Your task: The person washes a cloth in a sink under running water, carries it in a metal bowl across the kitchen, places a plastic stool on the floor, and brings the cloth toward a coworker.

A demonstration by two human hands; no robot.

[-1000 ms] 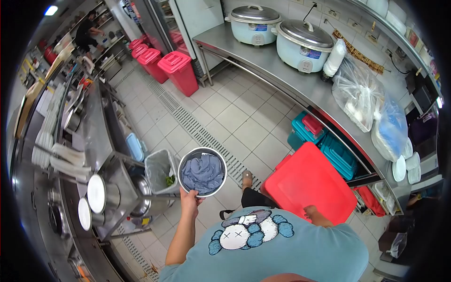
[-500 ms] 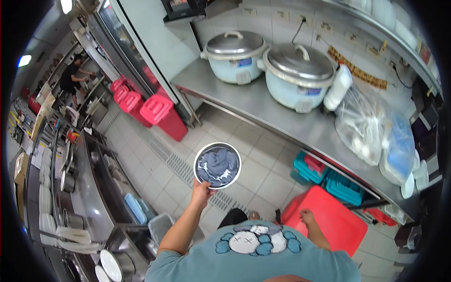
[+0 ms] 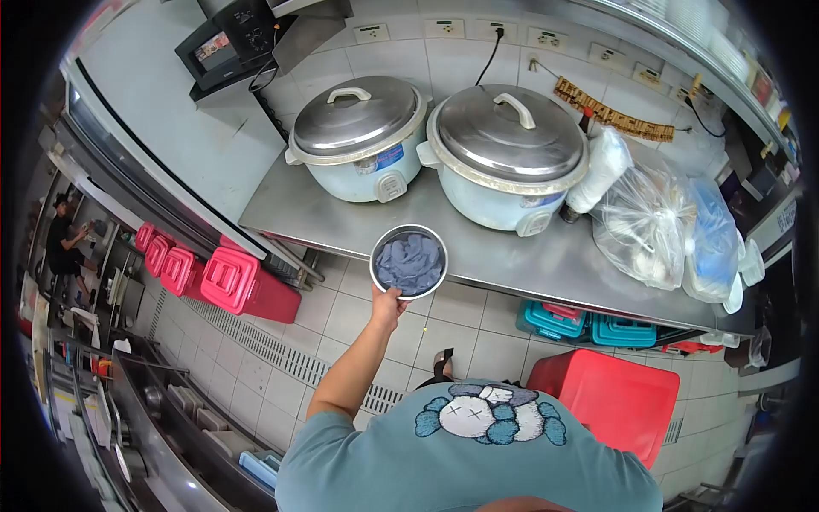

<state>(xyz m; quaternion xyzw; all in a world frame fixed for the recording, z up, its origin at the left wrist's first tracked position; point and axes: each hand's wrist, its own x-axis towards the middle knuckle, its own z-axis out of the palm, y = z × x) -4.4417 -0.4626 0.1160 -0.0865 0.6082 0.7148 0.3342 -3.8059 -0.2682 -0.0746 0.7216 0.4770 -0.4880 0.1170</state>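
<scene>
My left hand [image 3: 388, 309] grips the near rim of a round metal bowl [image 3: 409, 297], with a crumpled blue-grey cloth [image 3: 409, 263] inside. From this view the bowl overlaps the front edge of the steel counter [image 3: 341, 224]; whether it touches cannot be told. Beyond it stand two big pale-blue rice cookers, one at the left [image 3: 358, 141] and one at the right [image 3: 508, 162], both with metal lids on. My right hand is out of sight, somewhere beyond the teal shirt [image 3: 478, 465].
A large red bin [image 3: 614, 401] stands close at my right. Teal boxes [image 3: 623, 331] lie under the counter, and plastic bags [image 3: 648, 226] rest on its right end. Red lidded bins [image 3: 247, 282] line the left, below a microwave [image 3: 226, 47]. Another person [image 3: 66, 247] is far left.
The view has turned and come closer to the counter. My left hand has carried the bowl from above the floor to the counter's edge. My right hand, earlier over the red bin, has gone from view.
</scene>
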